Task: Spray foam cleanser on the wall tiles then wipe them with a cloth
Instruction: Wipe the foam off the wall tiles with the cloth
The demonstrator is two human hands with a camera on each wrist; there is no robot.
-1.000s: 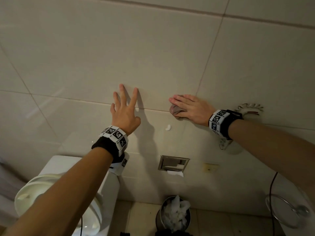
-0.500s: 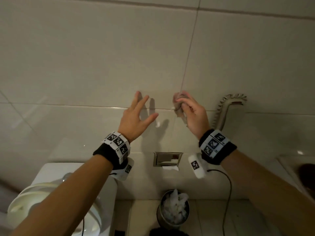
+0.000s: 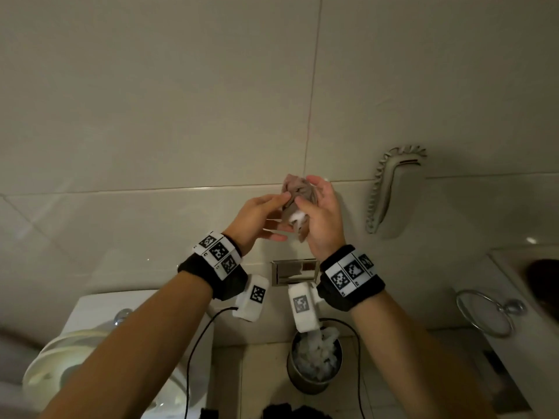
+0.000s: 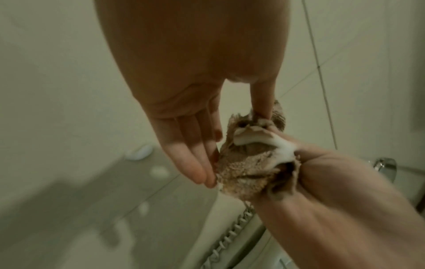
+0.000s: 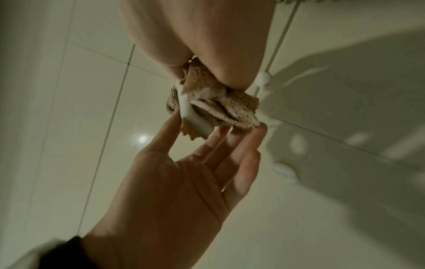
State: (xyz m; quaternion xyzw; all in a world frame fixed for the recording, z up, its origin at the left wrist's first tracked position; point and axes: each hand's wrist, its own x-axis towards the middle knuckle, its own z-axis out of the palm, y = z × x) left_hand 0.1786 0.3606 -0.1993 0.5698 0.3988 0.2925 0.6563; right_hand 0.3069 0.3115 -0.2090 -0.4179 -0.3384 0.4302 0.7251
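Note:
A brown terry cloth (image 3: 298,192) smeared with white foam is bunched in my right hand (image 3: 317,207), just in front of the beige wall tiles (image 3: 181,101). My left hand (image 3: 272,207) pinches the cloth's left side between thumb and straight fingers. The left wrist view shows the cloth (image 4: 243,169) with a foam streak, the left thumb on its top and my right hand (image 4: 333,191) gripping it from the right. In the right wrist view the cloth (image 5: 230,107) sticks out of my right hand (image 5: 207,72) onto the left hand's fingertips (image 5: 220,132). Small foam dabs (image 5: 263,78) cling to the tiles.
A wall phone handset with a coiled cord (image 3: 390,189) hangs to the right. Below are a recessed steel tissue holder (image 3: 295,272), a steel bin of white paper (image 3: 316,361), the toilet cistern (image 3: 99,309) at left, and a towel ring (image 3: 487,313) under a counter.
My left palm left the wall and moved right to the cloth. My right hand lifted the cloth off the tile and bunched it, and both hands now hold it together.

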